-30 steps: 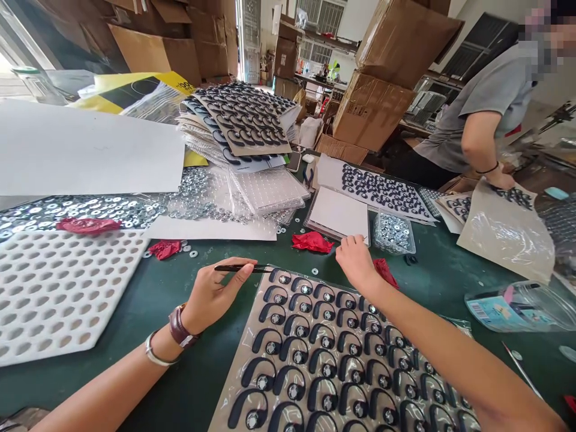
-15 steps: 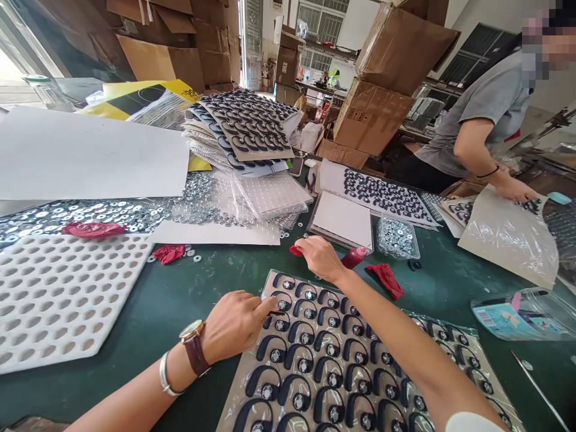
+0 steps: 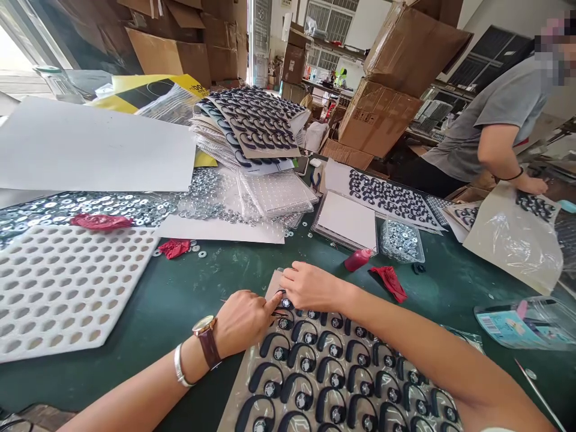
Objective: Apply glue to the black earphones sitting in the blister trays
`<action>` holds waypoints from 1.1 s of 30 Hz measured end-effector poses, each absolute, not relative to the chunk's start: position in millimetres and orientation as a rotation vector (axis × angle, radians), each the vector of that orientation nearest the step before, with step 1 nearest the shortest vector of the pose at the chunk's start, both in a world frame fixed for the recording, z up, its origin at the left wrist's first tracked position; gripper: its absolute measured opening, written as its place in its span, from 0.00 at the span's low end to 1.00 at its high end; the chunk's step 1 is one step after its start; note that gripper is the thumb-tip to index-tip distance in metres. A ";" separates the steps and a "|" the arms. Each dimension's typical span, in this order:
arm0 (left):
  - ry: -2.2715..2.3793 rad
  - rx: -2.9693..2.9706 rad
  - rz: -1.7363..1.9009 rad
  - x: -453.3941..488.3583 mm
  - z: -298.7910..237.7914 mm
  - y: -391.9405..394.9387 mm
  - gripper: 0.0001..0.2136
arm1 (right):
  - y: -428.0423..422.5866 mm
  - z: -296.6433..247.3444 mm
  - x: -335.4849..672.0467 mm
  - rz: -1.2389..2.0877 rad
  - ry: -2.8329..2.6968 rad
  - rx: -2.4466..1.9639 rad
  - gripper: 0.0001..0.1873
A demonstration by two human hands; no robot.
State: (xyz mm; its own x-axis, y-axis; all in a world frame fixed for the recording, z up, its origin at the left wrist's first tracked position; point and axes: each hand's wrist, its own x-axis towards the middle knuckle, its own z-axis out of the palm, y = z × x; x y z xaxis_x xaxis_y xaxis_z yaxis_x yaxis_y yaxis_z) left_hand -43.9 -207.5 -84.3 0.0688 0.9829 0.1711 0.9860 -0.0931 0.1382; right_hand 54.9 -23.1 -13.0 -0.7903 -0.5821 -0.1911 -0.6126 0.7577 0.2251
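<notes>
A card sheet (image 3: 258, 375) under clear film carries several rows of black ear hooks (image 3: 315, 360), each with a small metal ring. My left hand (image 3: 245, 321) rests at the sheet's near left edge. Its fingers are closed on a thin black tool (image 3: 224, 301) and the index finger points at the top-left hook. My right hand (image 3: 310, 287) lies on the sheet's top-left corner with fingers curled and touches the left fingertip. What its fingers hold is hidden.
On the green table lie a white perforated foam board (image 3: 58, 288), red scraps (image 3: 174, 247), a small red bottle (image 3: 357, 259), a tray of metal rings (image 3: 400, 240) and stacked hook sheets (image 3: 256, 126). A co-worker (image 3: 504, 120) handles a sheet at right. Cardboard boxes (image 3: 378, 117) stand behind.
My right hand came back from the red scraps beyond the sheet to its top-left corner. My left hand lowered the tool onto the sheet and moved up to meet the right hand.
</notes>
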 end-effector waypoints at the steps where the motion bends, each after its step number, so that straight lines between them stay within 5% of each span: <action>1: -2.109 -2.289 -0.341 -43.9 -83.8 -207.4 0.16 | -23.5 -10.9 55.9 0.448 2.824 -1.033 0.13; 6: -2.126 -2.289 -0.355 -43.1 -80.3 -207.4 0.16 | -1.7 -5.4 61.5 0.598 2.851 -1.177 0.13; 11: -2.182 -2.247 -0.424 -44.2 -76.4 -210.5 0.12 | 32.7 -14.2 62.8 0.717 3.140 -0.645 0.13; 17: -2.284 -2.118 -0.586 -57.0 -58.9 -217.0 0.13 | 32.9 -8.1 93.8 0.614 3.067 -0.077 0.32; 24: -2.170 -2.048 -0.748 -55.5 -32.5 -235.8 0.12 | 50.6 -38.0 125.3 0.838 3.029 0.324 0.16; 31: -1.973 -1.893 -0.609 -56.3 -35.4 -252.0 0.23 | 57.0 -2.6 92.9 0.789 3.415 0.086 0.10; 33: -1.959 -1.952 -0.698 -52.9 -40.9 -252.2 0.21 | 57.7 -2.9 80.7 0.648 3.643 0.266 0.16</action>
